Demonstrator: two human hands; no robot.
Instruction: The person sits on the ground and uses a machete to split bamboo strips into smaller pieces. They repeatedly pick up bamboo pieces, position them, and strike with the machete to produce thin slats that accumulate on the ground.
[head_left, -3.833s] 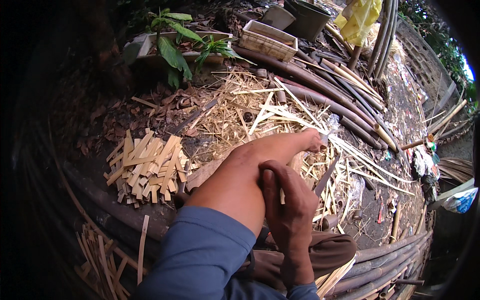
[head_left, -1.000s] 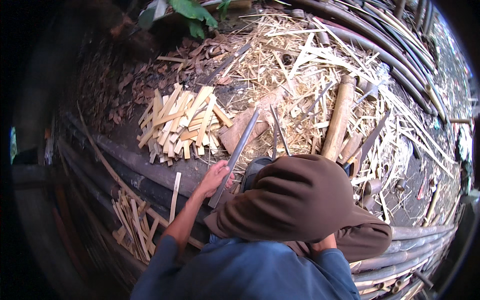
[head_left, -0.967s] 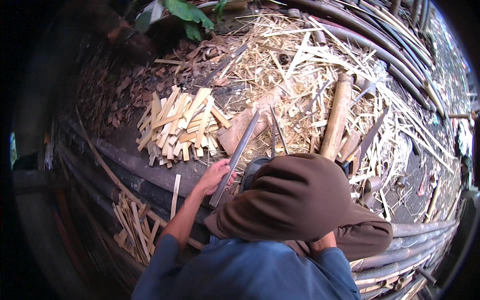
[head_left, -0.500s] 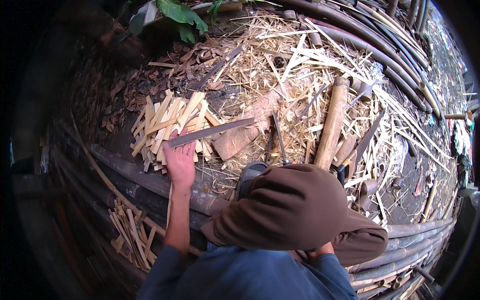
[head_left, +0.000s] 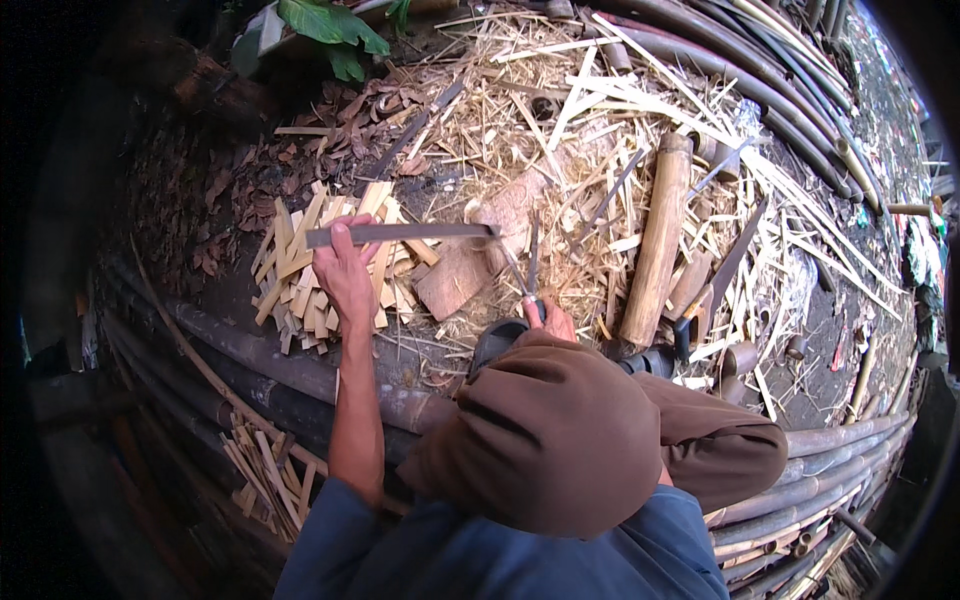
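My left hand (head_left: 345,278) is closed around one end of a long, flat, dark-faced bamboo strip (head_left: 420,231), which lies across the hand and points right. Beneath it is a pile of short pale bamboo strips (head_left: 290,275). My right hand (head_left: 555,322) is partly hidden behind my brown-clothed leg (head_left: 560,430); its fingers are closed on the handle of a knife (head_left: 516,270). The narrow blade slants up and left toward the far end of the strip. Under that end lies a worn wooden block (head_left: 455,285).
A thick bamboo pole (head_left: 658,240) lies right of the knife, with a handsaw (head_left: 735,262) beside it. Shavings (head_left: 520,100) cover the ground beyond. Long bamboo poles (head_left: 690,60) line the far right. Another strip bundle (head_left: 268,470) sits at lower left.
My right hand has come out from behind my leg and taken hold of the knife, which has shifted left. My left hand has gone from open under the strip to closed on it.
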